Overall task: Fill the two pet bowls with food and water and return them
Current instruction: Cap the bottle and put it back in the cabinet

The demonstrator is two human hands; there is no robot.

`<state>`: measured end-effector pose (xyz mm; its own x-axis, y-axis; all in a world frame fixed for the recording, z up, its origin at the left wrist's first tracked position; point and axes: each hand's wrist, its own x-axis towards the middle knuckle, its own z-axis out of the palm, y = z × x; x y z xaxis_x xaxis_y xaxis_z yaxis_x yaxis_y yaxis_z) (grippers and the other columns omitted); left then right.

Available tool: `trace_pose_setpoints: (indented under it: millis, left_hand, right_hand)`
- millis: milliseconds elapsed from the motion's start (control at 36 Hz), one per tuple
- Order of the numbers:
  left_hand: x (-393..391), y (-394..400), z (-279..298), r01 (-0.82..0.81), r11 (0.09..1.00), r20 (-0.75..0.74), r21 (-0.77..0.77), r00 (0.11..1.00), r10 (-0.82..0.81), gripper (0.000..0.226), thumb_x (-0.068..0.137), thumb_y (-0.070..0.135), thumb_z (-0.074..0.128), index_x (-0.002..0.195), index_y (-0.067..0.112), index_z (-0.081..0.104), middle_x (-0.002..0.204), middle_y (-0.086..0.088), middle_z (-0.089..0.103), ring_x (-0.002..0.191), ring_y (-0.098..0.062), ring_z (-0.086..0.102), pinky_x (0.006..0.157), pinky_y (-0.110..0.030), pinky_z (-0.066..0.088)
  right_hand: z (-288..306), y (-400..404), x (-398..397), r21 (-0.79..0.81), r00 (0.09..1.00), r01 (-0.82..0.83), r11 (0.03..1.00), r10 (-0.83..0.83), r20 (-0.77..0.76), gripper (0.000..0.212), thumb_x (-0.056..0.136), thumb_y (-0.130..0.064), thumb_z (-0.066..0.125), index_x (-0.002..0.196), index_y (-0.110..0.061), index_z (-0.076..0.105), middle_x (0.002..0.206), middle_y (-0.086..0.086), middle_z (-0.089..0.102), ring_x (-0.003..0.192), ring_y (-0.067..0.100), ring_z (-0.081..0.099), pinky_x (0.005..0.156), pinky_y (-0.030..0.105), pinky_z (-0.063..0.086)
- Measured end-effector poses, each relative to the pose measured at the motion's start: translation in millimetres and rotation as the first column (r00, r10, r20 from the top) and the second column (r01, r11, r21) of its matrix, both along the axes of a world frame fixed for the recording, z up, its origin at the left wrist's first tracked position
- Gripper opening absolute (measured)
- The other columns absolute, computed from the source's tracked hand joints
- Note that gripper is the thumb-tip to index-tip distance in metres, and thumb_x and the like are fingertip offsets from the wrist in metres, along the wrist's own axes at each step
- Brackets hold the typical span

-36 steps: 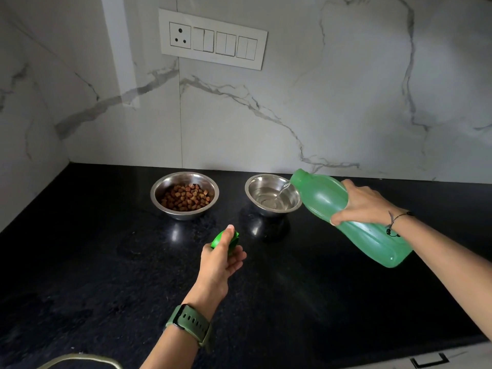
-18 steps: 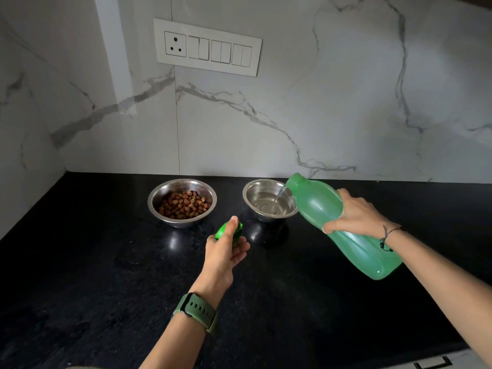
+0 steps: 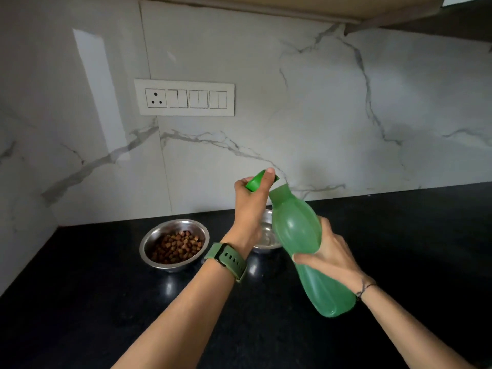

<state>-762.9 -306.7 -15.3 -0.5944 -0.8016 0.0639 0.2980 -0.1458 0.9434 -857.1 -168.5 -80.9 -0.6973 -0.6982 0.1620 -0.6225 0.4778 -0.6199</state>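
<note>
Two steel pet bowls stand on the black counter near the wall. The left bowl (image 3: pixel 149 242) holds brown kibble. The right bowl (image 3: pixel 267 235) is mostly hidden behind my left wrist and the bottle; I cannot see its contents. My right hand (image 3: pixel 330 255) grips the middle of a green plastic bottle (image 3: pixel 300 230), held nearly upright and tilted slightly left above the counter. My left hand (image 3: pixel 251 198) holds the green cap (image 3: pixel 255 181) right beside the bottle's open neck.
The black counter (image 3: pixel 80 302) runs back to a white marble wall. A socket and switch panel (image 3: pixel 184 97) is set in the wall above the bowls. A side wall closes the left end. A cabinet underside (image 3: pixel 292 8) hangs overhead.
The bottle has swung up from its pouring tilt over the right bowl to nearly upright. My left hand rose from the counter with the cap to the bottle's neck. The view tilted up.
</note>
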Motion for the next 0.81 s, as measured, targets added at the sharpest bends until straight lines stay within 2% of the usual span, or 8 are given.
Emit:
trace_pose_setpoints:
  millis: [56, 167, 222, 361, 472, 583, 694, 806]
  left_hand:
    - [-5.8, 4.3, 8.2, -0.006, 0.999, 0.011, -0.045, 1.0, 0.006, 0.044, 0.084, 0.039, 0.065, 0.111, 0.013, 0.042, 0.099, -0.002, 0.06, 0.073, -0.005, 0.058, 0.055, -0.01, 0.048]
    - [-16.1, 6.1, 7.7, -0.042, 0.986, 0.058, -0.162, 0.997, 0.052, 0.041, 0.075, 0.05, 0.069, 0.095, 0.026, 0.042, 0.099, -0.003, 0.06, 0.085, -0.019, 0.062, 0.083, -0.039, 0.055]
    - [-17.3, 5.8, 7.4, -0.067, 0.972, 0.067, -0.224, 0.994, 0.084, 0.045, 0.073, 0.049, 0.07, 0.097, 0.026, 0.04, 0.095, -0.002, 0.059, 0.087, -0.023, 0.062, 0.087, -0.045, 0.053]
    - [-15.0, 3.5, 8.0, -0.017, 0.968, 0.089, -0.249, 0.995, 0.04, 0.06, 0.061, 0.058, 0.072, 0.1, 0.028, 0.039, 0.105, -0.009, 0.061, 0.093, -0.029, 0.065, 0.085, -0.048, 0.054]
    - [-14.8, 2.3, 5.2, 0.034, 0.962, 0.11, -0.271, 0.994, -0.004, 0.049, 0.073, 0.041, 0.075, 0.102, 0.023, 0.04, 0.11, -0.014, 0.062, 0.088, -0.022, 0.063, 0.081, -0.037, 0.055]
    - [-9.5, -4.2, 4.4, 0.208, 0.965, 0.001, -0.161, 0.978, -0.21, 0.035, 0.08, 0.018, 0.071, 0.105, 0.023, 0.047, 0.103, -0.011, 0.06, 0.078, -0.019, 0.063, 0.068, -0.029, 0.057]
    - [-5.1, -8.9, 5.1, 0.289, 0.952, -0.29, 0.099, 0.924, -0.25, 0.039, 0.091, 0.005, 0.051, 0.124, 0.019, 0.037, 0.099, -0.01, 0.055, 0.078, -0.021, 0.058, 0.067, -0.033, 0.056]
    - [-3.4, -5.2, 14.5, 0.243, 0.962, -0.295, 0.126, 0.935, -0.198, 0.029, 0.101, 0.031, 0.03, 0.123, 0.018, 0.042, 0.102, -0.008, 0.056, 0.081, -0.022, 0.056, 0.077, -0.04, 0.051]
  right_hand:
    - [-1.8, -1.7, 6.8, -0.036, 1.0, -0.011, 0.999, 0.011, -0.003, 0.091, 0.058, -0.033, 0.082, 0.132, -0.019, 0.03, 0.117, 0.006, 0.06, 0.099, 0.024, 0.061, 0.079, 0.029, 0.05]
    - [-3.2, -5.4, 15.0, -0.114, 1.0, -0.016, 0.993, 0.018, 0.013, 0.093, 0.056, -0.035, 0.083, 0.131, -0.02, 0.032, 0.114, 0.003, 0.06, 0.1, 0.021, 0.06, 0.079, 0.027, 0.049]
    - [-2.8, -7.6, 17.4, -0.14, 1.0, -0.019, 0.99, 0.021, 0.012, 0.092, 0.055, -0.036, 0.084, 0.13, -0.021, 0.033, 0.108, -0.002, 0.059, 0.097, 0.019, 0.06, 0.078, 0.026, 0.049]
    - [-0.6, -9.9, 22.1, -0.192, 0.998, -0.027, 0.981, 0.036, 0.047, 0.091, 0.055, -0.036, 0.083, 0.129, -0.025, 0.032, 0.103, -0.008, 0.055, 0.091, 0.014, 0.058, 0.077, 0.025, 0.05]
    - [-0.6, -11.3, 26.4, -0.255, 0.994, -0.03, 0.966, 0.055, 0.091, 0.088, 0.055, -0.033, 0.083, 0.127, -0.028, 0.033, 0.1, -0.011, 0.057, 0.09, 0.012, 0.06, 0.074, 0.023, 0.051]
    - [-3.8, -11.2, 31.5, -0.329, 0.988, -0.004, 0.944, 0.053, 0.142, 0.085, 0.052, -0.034, 0.083, 0.122, -0.034, 0.035, 0.097, -0.015, 0.057, 0.088, 0.006, 0.06, 0.072, 0.025, 0.054]
    - [-5.1, -10.1, 34.6, -0.416, 0.975, 0.018, 0.909, 0.077, 0.21, 0.086, 0.043, -0.045, 0.075, 0.121, -0.035, 0.038, 0.099, -0.011, 0.061, 0.088, 0.005, 0.062, 0.07, 0.023, 0.055]
    - [-5.3, -15.5, 37.3, -0.464, 0.964, 0.022, 0.886, 0.104, 0.246, 0.086, 0.042, -0.046, 0.074, 0.12, -0.034, 0.041, 0.099, -0.009, 0.064, 0.088, 0.005, 0.064, 0.067, 0.019, 0.054]
